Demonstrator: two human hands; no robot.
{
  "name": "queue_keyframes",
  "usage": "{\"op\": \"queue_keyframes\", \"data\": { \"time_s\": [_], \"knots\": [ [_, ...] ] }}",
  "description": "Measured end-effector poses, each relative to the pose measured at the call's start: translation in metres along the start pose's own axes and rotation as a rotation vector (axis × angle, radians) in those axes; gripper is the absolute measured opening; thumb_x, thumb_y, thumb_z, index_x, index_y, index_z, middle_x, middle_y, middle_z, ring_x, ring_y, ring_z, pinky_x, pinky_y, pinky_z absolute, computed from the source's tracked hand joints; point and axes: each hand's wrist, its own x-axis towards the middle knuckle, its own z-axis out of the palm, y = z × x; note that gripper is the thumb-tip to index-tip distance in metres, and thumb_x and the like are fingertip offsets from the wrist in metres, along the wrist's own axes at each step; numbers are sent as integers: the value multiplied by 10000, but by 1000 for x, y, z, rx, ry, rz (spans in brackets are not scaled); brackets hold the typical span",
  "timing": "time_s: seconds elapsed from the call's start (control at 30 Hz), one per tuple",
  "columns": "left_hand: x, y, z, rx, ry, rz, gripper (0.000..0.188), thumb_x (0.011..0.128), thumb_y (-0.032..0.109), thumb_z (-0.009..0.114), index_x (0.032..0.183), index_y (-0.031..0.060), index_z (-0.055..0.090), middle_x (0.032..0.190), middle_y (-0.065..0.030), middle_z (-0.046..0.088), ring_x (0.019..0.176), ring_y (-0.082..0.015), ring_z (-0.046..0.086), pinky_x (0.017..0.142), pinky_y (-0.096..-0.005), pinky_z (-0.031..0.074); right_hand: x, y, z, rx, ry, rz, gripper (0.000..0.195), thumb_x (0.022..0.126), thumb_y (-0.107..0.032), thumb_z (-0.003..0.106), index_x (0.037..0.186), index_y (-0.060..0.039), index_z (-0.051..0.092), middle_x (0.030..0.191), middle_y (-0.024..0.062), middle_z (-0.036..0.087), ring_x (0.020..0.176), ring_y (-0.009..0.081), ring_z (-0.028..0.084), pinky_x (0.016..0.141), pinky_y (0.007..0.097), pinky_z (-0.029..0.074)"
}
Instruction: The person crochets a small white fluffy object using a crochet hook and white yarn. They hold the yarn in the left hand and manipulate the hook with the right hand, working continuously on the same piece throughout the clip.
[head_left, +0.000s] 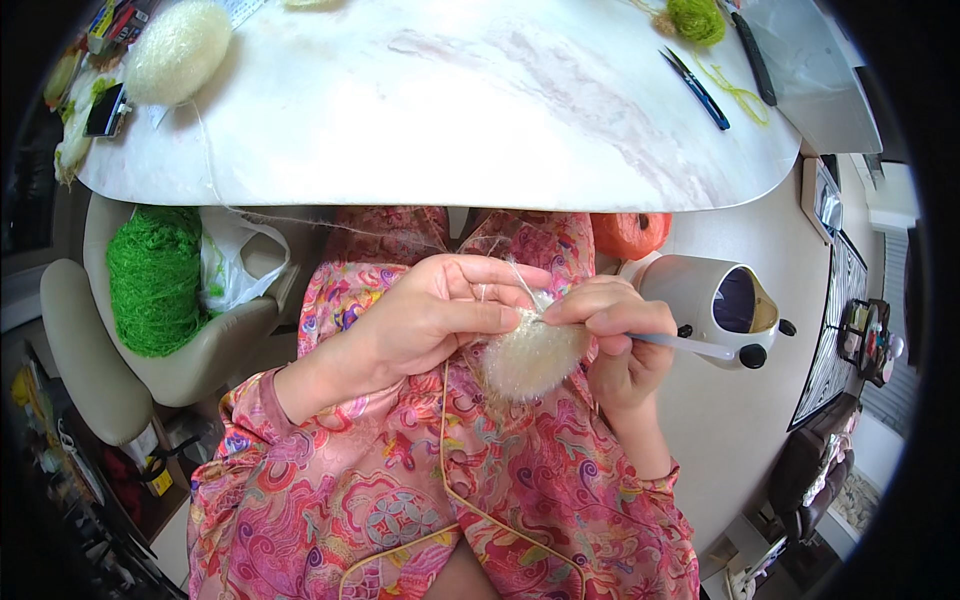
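Observation:
A small piece of fluffy cream crochet work (536, 358) is held over my lap between both hands. My left hand (439, 315) pinches its upper left edge between thumb and fingers, with a strand of cream yarn (523, 281) looped over the index finger. In my right hand (626, 326) is a crochet hook (679, 343) with a pale translucent handle. Its tip meets the work near my left thumb, where fingers and fuzz hide the hook's end. The yarn runs left over the table edge to a large cream yarn ball (178, 52).
Blue-handled thread snips (696, 88), a black pen-like tool (753, 58) and a lime yarn ball (696, 19) lie on the marble-patterned table (420, 135). A big green yarn cone (154, 281) rests on a chair (214, 352) at left. At right stands a white bin (686, 289).

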Motion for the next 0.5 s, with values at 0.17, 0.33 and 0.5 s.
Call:
{"op": "queue_keyframes", "data": {
  "time_s": [0.17, 0.33, 0.5],
  "knots": [
    [3, -4, 4, -207, -71, -49, 499, 854, -6, 602, 1315, -64, 421, 1076, -101, 627, 954, -134, 620, 849, -250, 494, -8, 4, 14, 24, 157, -35, 152, 919, -210, 575, 830, -90, 543, 749, 97, 654, 639, 232, 624, 627, 335, 475],
    [1, -11, 14, 20, 27, 150, 580, 863, 27, 615, 1367, -65, 342, 1042, -91, 639, 922, -125, 624, 835, -251, 494, -10, 2, 18, -461, -21, -44, 103, 762, -103, 687, 815, -96, 599, 773, 49, 602, 684, 220, 595, 606, 329, 455],
    [0, -7, 11, -91, -5, 31, 611, 860, 27, 623, 1376, -77, 314, 849, -16, 622, 769, -79, 597, 754, -219, 479, 0, -1, 21, -811, -86, -513, 213, 651, -71, 720, 850, -100, 653, 779, 37, 551, 690, 201, 545, 544, 299, 427]
  ]
}}
